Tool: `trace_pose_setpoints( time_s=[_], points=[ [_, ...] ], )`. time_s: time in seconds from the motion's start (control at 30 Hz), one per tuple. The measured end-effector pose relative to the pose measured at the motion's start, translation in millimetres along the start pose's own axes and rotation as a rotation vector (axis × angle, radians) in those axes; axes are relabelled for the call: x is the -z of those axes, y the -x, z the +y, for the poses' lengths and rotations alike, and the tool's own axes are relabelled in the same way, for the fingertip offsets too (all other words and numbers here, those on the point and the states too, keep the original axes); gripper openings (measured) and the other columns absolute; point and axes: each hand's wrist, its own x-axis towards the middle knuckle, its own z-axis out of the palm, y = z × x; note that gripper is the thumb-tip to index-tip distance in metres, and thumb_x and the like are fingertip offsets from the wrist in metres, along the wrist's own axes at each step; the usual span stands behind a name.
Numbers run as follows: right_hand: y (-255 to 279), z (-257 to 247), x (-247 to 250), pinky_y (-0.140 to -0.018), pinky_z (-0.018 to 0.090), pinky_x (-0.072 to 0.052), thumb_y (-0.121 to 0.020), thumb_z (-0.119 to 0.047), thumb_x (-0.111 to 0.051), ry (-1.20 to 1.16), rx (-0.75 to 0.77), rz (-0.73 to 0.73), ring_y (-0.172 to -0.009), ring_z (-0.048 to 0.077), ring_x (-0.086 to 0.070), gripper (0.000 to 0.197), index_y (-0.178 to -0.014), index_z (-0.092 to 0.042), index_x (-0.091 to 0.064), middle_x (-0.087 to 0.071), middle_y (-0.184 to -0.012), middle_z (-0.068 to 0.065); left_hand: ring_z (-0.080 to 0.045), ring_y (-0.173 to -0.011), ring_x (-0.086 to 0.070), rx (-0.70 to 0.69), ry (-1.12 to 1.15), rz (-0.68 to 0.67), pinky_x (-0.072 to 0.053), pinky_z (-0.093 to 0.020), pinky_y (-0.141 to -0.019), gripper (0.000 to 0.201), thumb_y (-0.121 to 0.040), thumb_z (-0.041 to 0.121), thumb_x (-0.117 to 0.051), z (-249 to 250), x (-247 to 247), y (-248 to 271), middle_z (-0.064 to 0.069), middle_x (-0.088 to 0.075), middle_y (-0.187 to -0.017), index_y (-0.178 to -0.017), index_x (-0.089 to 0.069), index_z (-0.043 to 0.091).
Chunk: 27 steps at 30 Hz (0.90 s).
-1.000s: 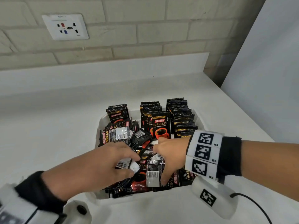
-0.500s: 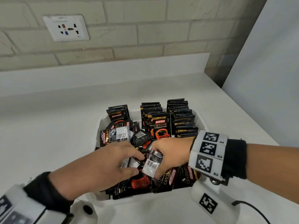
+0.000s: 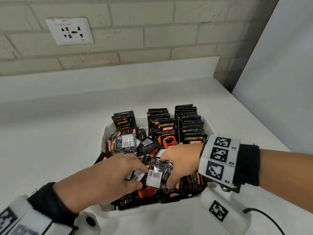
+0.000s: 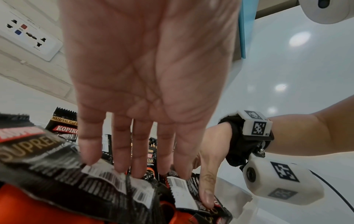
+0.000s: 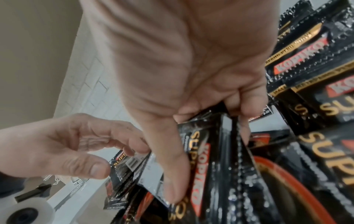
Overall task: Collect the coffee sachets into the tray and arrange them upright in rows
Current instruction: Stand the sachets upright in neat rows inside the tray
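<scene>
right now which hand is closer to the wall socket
Left. The left hand sits below the wall socket on its side of the tray; the right hand is farther right, across the tray.

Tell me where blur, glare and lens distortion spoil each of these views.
Head view: sharp in the middle, left wrist band smeared at the corner, wall lines bowed. Left wrist view: near sachets blurred, bright glare spots on the white counter. Right wrist view: right hand soft and oversized, glints on the sachet foil.
</scene>
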Motion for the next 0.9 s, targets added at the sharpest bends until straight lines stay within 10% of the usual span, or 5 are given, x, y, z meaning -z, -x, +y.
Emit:
trace_pose_setpoints(
  time_s=[0.13,0.43,0.63,0.9],
  points=[
    [3,1,-2,-0.080,0.018,-0.036,-0.076,-0.034,-0.073,-0.040,-0.003,0.011,-0.110,0.016,-0.051,0.074,-0.137,-0.010,-0.039,-0.053,-0.130,0.004,0.011,-0.118,-0.034,-0.005,-0.010,-0.004,-0.029,-0.013,-0.103,0.038,-0.091,0.041,-0.054,0,-1,0,0.028,-0.041,-0.123,-0.128,-0.047,0.040],
    [13,1,21,-0.096,0.032,-0.047,-0.073,-0.027,-0.076,-0.229,0.014,-0.029,-0.096,0.016,-0.060,0.054,-0.119,-0.007,-0.058,-0.064,-0.111,0.000,0.011,-0.116,-0.034,0.003,-0.013,-0.015,-0.030,-0.014,-0.102,0.034,-0.091,0.042,-0.052,-3,2,5,0.030,-0.040,-0.122,-0.126,-0.049,0.041],
    [25,4,37,-0.094,0.038,-0.049,-0.074,-0.023,-0.074,-0.274,-0.003,-0.013,-0.095,0.018,-0.057,0.061,-0.127,-0.003,-0.051,-0.058,-0.122,0.006,0.009,-0.116,-0.034,0.004,-0.033,-0.026,-0.030,-0.013,-0.101,0.035,-0.092,0.040,-0.051,-4,0,7,0.026,-0.040,-0.124,-0.127,-0.047,0.039],
    [50,6,64,-0.079,0.030,-0.054,-0.072,-0.015,-0.074,-0.469,0.073,0.178,-0.085,0.024,-0.069,0.029,-0.100,-0.011,-0.067,-0.072,-0.094,0.006,0.013,-0.119,-0.027,-0.005,-0.021,0.004,-0.023,-0.005,-0.100,0.038,-0.093,0.040,-0.050,-4,-4,14,0.033,-0.035,-0.125,-0.130,-0.044,0.044]
  ],
)
